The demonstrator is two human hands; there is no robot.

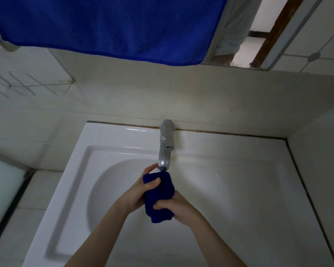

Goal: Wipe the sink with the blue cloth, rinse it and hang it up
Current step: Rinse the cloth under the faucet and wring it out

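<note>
Cloth [162, 187], one, sits mid-frame under one tap [165, 151], over one sink [104, 135]; one towel [112, 26] up top. Two grips squeeze the cloth: left grip [137, 193] higher, right grip [179, 209] lower.

Quick tally, for what it's worth: two hands are counted, one left hand [141, 191] and one right hand [178, 209], with two bare forearms behind them. Blue fabric comes to two pieces, one small bunched blue cloth [159, 191] and one big blue towel [112, 26]. One sink [239, 189] is seen, with a single basin in it, and one tap [165, 149] with one lever on top. One mirror [258, 31] is counted, plus one wire rack [37, 83] on the left wall, kinda faint, and one round wall stud [314, 56] at the upper right
</note>
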